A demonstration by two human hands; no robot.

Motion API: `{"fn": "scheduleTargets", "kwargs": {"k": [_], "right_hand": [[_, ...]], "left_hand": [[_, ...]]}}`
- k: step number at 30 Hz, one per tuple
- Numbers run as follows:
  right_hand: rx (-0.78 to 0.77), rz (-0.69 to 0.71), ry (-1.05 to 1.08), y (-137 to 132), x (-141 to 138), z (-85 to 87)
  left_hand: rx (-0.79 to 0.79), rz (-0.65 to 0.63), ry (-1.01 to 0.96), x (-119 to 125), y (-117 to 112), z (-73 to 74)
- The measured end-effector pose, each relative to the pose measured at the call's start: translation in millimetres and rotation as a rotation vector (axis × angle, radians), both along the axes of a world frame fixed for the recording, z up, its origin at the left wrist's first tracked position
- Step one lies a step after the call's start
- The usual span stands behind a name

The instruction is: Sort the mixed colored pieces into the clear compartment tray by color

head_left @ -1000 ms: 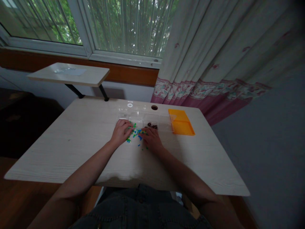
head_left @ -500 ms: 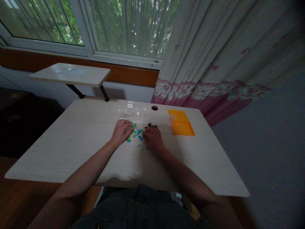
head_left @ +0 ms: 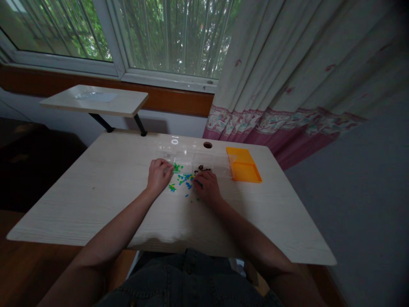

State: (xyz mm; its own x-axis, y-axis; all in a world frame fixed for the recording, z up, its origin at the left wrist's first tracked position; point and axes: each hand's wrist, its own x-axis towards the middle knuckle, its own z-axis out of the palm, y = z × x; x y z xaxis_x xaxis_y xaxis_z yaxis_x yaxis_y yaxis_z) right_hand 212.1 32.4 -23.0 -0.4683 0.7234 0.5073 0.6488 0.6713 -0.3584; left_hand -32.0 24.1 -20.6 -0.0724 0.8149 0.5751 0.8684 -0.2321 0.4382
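Note:
Small green, blue and yellow plastic pieces [head_left: 186, 178] lie scattered on the desk in front of a clear compartment box [head_left: 220, 163]. My left hand [head_left: 158, 175] is at the front left of this box, fingers bent and closed; whatever they hold is hidden. Beside its fingertips, green pieces [head_left: 177, 167] sit in one compartment. My right hand [head_left: 207, 185] rests at the right edge of the scattered pieces, its fingers curled down and closed. What lies under those fingertips is too small to name. Dark brown pieces [head_left: 201, 168] occupy the compartment just behind it.
An orange tray [head_left: 246, 170] lies at the right of the clear box, overlapped by its edge. Behind the box is a round hole [head_left: 207, 145] in the desk [head_left: 105, 187]. A raised shelf [head_left: 96, 101] stands at the back left; a curtain [head_left: 255, 106] hangs behind.
My left hand has drawn back left from the scattered pieces, uncovering more green ones in the compartment. My right hand has stayed almost in place, with its fingers shifted slightly.

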Motion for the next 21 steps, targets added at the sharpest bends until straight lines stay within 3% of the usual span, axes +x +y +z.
{"fn": "scheduleTargets", "kwargs": {"k": [4, 10, 15, 21], "right_hand": [[-0.093, -0.014, 0.181, 1.8, -1.4, 1.4], [-0.268, -0.049, 0.426, 2.1, -5.8, 3.2], [-0.329, -0.023, 0.447, 0.0, -9.5, 1.4], [-0.329, 0.017, 0.449, -3.1, -12.2, 2.5]], "left_hand": [[0.033, -0.088, -0.026, 2.5, -2.5, 2.3], [-0.013, -0.342, -0.025, 19.2, -13.4, 13.9], [-0.048, -0.458, -0.005, 34.6, -20.2, 19.7], [-0.058, -0.497, 0.022, 35.8, -20.0, 17.8]]}}
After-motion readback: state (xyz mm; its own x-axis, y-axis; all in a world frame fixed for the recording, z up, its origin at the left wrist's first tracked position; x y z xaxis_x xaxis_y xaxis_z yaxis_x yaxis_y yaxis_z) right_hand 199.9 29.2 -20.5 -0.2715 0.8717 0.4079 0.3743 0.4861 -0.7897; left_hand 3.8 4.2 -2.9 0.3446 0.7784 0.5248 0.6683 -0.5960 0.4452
